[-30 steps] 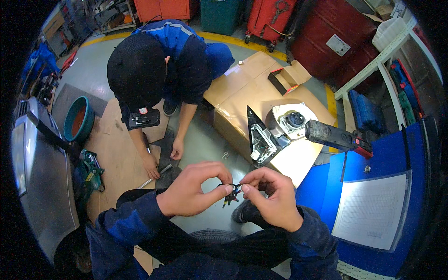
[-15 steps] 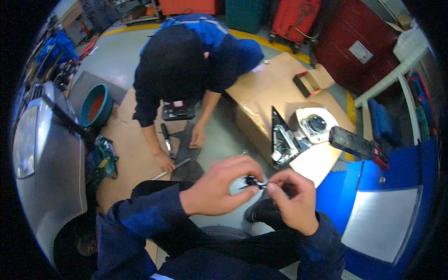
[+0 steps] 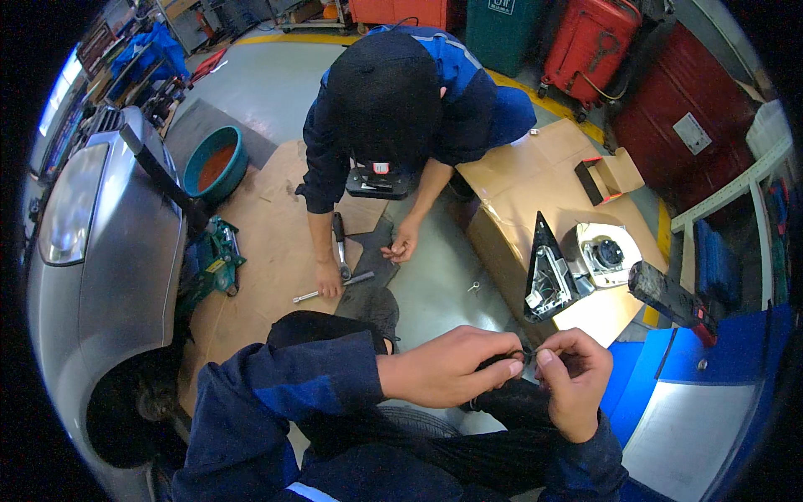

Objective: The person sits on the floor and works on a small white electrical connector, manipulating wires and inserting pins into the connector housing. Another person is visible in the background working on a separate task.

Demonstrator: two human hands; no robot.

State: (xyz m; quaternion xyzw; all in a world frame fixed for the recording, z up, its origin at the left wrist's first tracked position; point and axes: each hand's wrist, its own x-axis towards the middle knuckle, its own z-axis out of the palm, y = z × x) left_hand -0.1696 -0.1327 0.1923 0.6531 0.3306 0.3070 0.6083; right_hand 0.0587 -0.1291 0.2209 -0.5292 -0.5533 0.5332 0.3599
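My left hand (image 3: 456, 366) is closed, thumb and forefinger pinching a small black part (image 3: 527, 355) whose kind I cannot make out. From the other side, my right hand (image 3: 575, 376) pinches at the same part with thumb and fingertips. Both hands meet above my lap, and the fingers hide most of what they hold. A cardboard box (image 3: 493, 243) to the right carries a black triangular trim panel (image 3: 548, 289) and a white housing with a round black centre (image 3: 604, 253).
Opposite me a co-worker bends down, one hand (image 3: 329, 278) at a metal extension bar (image 3: 360, 278) beside a ratchet (image 3: 341, 251). A silver car (image 3: 100, 293), green jack (image 3: 224, 258) and teal basin (image 3: 236, 174) stand left. A black work lamp (image 3: 665, 294) is at right.
The view has turned, so the surroundings and my hands appear further right. My hands stay together on the small black part, which shows less now. The co-worker stays bent over the floor.
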